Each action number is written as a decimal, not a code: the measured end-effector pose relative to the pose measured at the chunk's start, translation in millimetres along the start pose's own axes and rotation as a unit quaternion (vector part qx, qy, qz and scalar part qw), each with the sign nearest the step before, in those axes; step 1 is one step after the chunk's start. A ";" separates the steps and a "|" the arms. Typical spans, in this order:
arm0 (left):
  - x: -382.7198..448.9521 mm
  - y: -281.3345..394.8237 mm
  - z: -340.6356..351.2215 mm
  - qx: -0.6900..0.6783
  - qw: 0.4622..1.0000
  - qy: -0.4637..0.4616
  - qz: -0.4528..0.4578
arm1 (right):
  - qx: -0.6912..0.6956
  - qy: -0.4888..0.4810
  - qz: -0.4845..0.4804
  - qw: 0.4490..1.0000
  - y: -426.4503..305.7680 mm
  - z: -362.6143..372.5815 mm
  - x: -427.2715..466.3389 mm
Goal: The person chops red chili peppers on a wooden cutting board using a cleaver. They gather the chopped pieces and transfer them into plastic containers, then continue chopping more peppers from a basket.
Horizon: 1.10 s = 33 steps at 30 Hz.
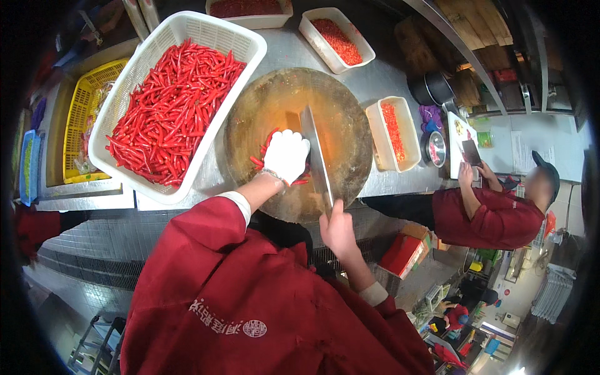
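Note:
My left hand [286, 154], in a white glove, presses on red chili peppers [257, 161] on a round wooden chopping block [347, 122]. Some peppers stick out on both sides of the glove; those under it are hidden. My bare right hand [336, 227] grips the handle of a cleaver [316, 154], whose blade stands on edge just right of the glove. Left of the block, a white plastic basket [251, 49] holds a heap of whole red chilies [176, 110].
White tubs of chopped chili stand at the block's right [410, 140] and beyond it [323, 51]. A yellow basket [70, 136] sits in a sink at left. At right, a co-worker [487, 215] holds another cleaver [471, 152] over a white cutting board [454, 164].

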<state>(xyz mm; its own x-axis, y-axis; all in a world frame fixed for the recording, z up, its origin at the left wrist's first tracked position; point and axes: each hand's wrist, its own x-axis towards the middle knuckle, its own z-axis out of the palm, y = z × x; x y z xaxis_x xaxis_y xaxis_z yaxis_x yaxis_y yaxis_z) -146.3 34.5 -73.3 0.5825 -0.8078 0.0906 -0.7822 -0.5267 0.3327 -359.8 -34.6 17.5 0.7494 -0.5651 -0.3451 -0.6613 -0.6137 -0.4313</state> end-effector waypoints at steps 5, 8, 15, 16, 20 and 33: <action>2.0 -1.5 -0.2 -0.008 1.000 0.002 0.005 | 0.005 -0.007 -0.022 1.000 -8.4 -8.0 4.5; 0.5 0.2 -1.3 -0.003 1.000 0.024 -0.001 | 0.037 -0.032 -0.023 0.999 -14.1 -8.6 2.7; 1.5 -1.1 -4.3 -0.008 1.000 0.012 0.010 | 0.027 -0.005 -0.069 0.997 -9.5 -3.7 5.5; 2.4 -1.3 -4.1 -0.004 1.000 0.012 0.011 | 0.038 -0.014 -0.091 0.995 -8.9 0.9 3.8; 2.3 0.3 -2.1 -0.001 1.000 -0.010 -0.008 | 0.035 -0.003 -0.029 0.999 -3.9 3.5 -6.7; 6.5 0.1 -6.2 0.017 1.000 -0.007 0.010 | 0.056 0.047 -0.025 0.997 -20.9 -1.9 -10.1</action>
<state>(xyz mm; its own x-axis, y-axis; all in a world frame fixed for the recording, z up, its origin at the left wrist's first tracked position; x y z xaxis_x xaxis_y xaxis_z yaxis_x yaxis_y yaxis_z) -141.2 30.8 -66.9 0.5631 -0.8222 0.0833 -0.8012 -0.5186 0.2985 -353.6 -17.0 31.6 0.7721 -0.5871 -0.2434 -0.6111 -0.5807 -0.5379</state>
